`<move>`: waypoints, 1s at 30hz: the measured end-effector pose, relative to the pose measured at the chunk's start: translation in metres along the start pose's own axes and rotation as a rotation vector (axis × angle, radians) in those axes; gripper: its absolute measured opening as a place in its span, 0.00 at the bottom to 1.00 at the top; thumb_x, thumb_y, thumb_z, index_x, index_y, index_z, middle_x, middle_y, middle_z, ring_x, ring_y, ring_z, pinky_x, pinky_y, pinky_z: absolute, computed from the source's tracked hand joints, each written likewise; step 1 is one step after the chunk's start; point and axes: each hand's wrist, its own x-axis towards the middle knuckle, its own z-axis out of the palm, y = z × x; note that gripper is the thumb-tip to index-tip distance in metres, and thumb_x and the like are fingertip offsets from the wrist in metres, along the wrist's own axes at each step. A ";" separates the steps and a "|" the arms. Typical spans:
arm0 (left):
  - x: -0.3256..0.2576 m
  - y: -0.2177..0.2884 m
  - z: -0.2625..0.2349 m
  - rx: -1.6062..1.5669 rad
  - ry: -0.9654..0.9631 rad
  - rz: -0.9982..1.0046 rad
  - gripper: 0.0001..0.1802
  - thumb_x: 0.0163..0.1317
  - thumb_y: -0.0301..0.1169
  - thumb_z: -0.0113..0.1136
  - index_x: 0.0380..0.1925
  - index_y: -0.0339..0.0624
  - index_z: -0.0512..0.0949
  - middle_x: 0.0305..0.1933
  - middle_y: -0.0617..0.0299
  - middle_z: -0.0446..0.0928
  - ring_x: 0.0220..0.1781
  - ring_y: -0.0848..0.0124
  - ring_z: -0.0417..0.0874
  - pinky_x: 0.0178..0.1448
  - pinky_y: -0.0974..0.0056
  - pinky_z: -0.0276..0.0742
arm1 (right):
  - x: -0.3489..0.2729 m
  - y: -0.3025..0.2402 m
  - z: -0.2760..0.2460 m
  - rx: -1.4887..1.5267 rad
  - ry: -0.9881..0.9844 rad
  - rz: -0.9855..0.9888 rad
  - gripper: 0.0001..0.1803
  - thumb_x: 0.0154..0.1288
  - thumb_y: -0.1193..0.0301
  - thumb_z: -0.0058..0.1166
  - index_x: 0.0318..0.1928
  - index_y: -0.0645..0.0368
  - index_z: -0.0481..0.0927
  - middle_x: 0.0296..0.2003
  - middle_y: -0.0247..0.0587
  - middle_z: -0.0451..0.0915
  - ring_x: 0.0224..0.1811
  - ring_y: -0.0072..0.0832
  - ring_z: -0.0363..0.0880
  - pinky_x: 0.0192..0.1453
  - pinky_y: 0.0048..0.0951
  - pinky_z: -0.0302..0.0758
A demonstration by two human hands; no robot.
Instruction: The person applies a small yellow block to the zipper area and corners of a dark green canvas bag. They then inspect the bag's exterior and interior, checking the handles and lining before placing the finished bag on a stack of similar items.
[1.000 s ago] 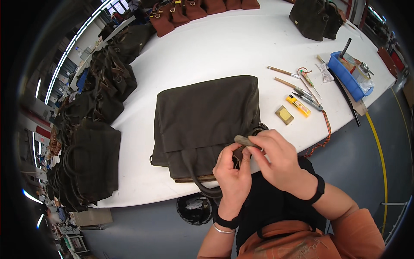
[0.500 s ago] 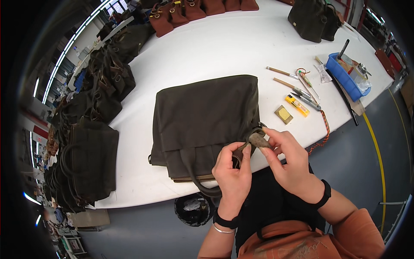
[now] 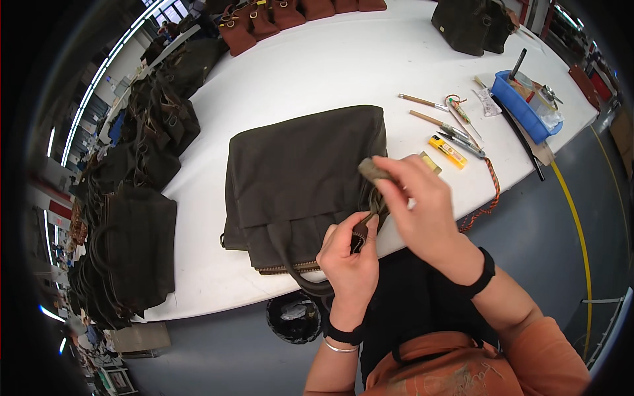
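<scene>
A dark olive fabric bag (image 3: pixel 304 165) lies flat on the white table, its handle (image 3: pixel 284 247) and brass zipper (image 3: pixel 290 268) at the near edge. My left hand (image 3: pixel 351 261) is closed at the bag's near right corner, pinching the zipper end (image 3: pixel 358 239) between thumb and fingers. In my right hand (image 3: pixel 422 204) a small grey-brown block (image 3: pixel 373 170), worn and rounded, is pinched by thumb and fingertips. It is held above the bag's right side; whether it touches the fabric I cannot tell. Behind the right hand, a yellowish block (image 3: pixel 430 164) is partly hidden.
Right of the bag lie a yellow box (image 3: pixel 448 152), several slim hand tools (image 3: pixel 432 120) and a braided cord (image 3: pixel 492 191). A blue bin (image 3: pixel 528 112) holds more tools. Dark bags (image 3: pixel 142 244) line the left side, brown bags (image 3: pixel 264 23) the far edge. A bin (image 3: pixel 294 317) stands below.
My right hand has lifted the grey-brown block up and left, away from the zipper end. My left hand keeps its pinch there. The whole view has shifted slightly.
</scene>
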 end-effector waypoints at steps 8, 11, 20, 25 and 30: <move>-0.002 0.002 -0.003 0.060 -0.052 0.035 0.08 0.60 0.23 0.70 0.39 0.34 0.83 0.28 0.63 0.76 0.29 0.77 0.74 0.34 0.70 0.70 | -0.020 -0.004 -0.003 0.104 -0.111 0.053 0.15 0.65 0.81 0.57 0.53 0.65 0.79 0.33 0.44 0.76 0.28 0.33 0.77 0.32 0.30 0.75; 0.000 0.004 0.001 0.059 -0.033 0.078 0.10 0.54 0.19 0.70 0.37 0.35 0.83 0.27 0.56 0.80 0.27 0.65 0.76 0.33 0.64 0.72 | -0.026 0.000 -0.002 -0.001 -0.113 -0.115 0.18 0.63 0.83 0.56 0.55 0.66 0.79 0.37 0.46 0.76 0.31 0.39 0.79 0.35 0.33 0.77; 0.000 0.000 -0.001 0.087 -0.045 0.063 0.08 0.60 0.25 0.71 0.38 0.35 0.84 0.26 0.64 0.75 0.28 0.77 0.73 0.33 0.71 0.67 | -0.066 0.004 -0.032 -0.065 -0.051 -0.075 0.20 0.60 0.85 0.60 0.54 0.65 0.80 0.34 0.45 0.78 0.30 0.37 0.80 0.32 0.31 0.76; 0.000 0.002 -0.002 0.099 -0.060 0.065 0.09 0.59 0.24 0.71 0.39 0.35 0.83 0.26 0.63 0.75 0.28 0.77 0.73 0.33 0.70 0.68 | -0.052 0.000 -0.020 0.012 -0.054 -0.062 0.19 0.61 0.84 0.59 0.54 0.66 0.80 0.34 0.45 0.78 0.28 0.36 0.79 0.30 0.30 0.75; 0.001 0.000 0.001 0.109 -0.048 0.101 0.09 0.56 0.21 0.70 0.38 0.34 0.83 0.27 0.59 0.77 0.28 0.70 0.75 0.33 0.66 0.70 | -0.028 -0.005 -0.002 -0.094 -0.092 -0.110 0.14 0.59 0.83 0.57 0.47 0.70 0.80 0.34 0.47 0.73 0.35 0.40 0.77 0.37 0.36 0.76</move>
